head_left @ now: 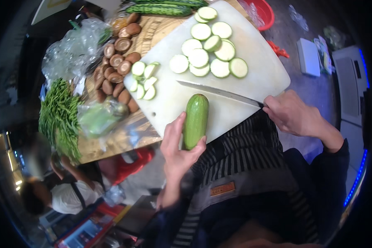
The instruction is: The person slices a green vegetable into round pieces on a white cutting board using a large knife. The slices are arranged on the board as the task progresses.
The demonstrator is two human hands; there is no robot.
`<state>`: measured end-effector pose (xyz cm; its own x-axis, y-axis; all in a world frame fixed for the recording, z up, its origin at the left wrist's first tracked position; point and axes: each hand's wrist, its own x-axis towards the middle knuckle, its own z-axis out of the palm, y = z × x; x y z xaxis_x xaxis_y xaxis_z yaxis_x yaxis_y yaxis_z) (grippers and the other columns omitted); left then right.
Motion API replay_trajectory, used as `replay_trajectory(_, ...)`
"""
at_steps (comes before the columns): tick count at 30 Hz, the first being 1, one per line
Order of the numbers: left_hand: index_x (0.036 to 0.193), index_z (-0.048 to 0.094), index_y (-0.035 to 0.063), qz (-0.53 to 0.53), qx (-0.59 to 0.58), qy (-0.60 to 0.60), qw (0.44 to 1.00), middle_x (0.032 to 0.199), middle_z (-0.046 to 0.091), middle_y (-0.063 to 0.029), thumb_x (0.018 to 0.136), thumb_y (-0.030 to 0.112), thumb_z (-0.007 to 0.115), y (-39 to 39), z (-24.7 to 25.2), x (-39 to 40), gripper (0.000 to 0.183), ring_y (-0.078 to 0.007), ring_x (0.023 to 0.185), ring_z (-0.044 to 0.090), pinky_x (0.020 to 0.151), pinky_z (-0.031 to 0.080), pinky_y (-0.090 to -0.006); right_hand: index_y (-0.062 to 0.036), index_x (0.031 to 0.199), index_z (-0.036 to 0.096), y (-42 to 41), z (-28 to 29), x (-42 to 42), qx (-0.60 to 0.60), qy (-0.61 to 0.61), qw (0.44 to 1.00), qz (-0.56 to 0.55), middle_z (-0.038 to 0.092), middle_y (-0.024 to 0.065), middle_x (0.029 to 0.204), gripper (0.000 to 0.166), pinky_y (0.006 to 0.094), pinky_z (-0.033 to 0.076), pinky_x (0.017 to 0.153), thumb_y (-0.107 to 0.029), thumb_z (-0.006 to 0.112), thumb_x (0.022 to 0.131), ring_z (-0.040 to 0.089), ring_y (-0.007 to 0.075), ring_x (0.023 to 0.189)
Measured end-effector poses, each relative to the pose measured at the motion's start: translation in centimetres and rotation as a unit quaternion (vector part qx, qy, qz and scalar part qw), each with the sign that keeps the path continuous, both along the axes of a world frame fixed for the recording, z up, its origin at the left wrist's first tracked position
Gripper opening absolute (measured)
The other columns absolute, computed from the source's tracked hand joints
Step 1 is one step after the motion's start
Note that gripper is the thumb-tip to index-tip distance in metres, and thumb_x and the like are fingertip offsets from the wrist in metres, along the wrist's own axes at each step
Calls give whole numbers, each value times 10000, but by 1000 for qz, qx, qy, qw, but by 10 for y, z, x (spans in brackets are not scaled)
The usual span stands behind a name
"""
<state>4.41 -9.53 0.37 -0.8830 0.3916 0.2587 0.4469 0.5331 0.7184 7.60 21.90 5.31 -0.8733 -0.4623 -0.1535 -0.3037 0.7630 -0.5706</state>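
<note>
My left hand (176, 148) holds a whole green zucchini (197, 121) between thumb and fingers, at the near edge of a white plastic cutting board (254, 46). In my right hand (290, 114) is the handle of a kitchen knife (220, 92). Its long blade points left across the board, just beyond the zucchini's far end. Round zucchini slices (199, 58) lie in a loose, partly overlapping group on the far part of the board. Smaller cut zucchini pieces (149, 83) are gathered at its left corner.
Brown mushrooms (115, 60), a bagged green vegetable (100, 119), leafy greens (60, 117) and clear plastic bags (71, 49) lie left of the board on the wooden table (117, 148). Ridged cucumbers (161, 10) lie beyond. A red basin (263, 14) is at upper right. Another person (71, 195) is at lower left.
</note>
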Motion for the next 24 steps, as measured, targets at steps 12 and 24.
replay_trajectory(12,1275,529,18,-46,-137,-88,986,1175,474,-226,656,41,742,49,14,-10,655,-376,1018,562,852,492,-438,14,865,538,8,11,32,69,27,997,-14,479,136,698,50,384,405,637,-33,552,852,488,286,634)
replay_trajectory(24,1095,608,25,-52,-140,-33,988,1069,518,-212,630,65,738,55,3,-21,484,-393,946,557,759,505,-440,-35,702,527,20,21,24,215,236,941,114,400,49,641,102,258,483,696,-89,608,672,443,144,623)
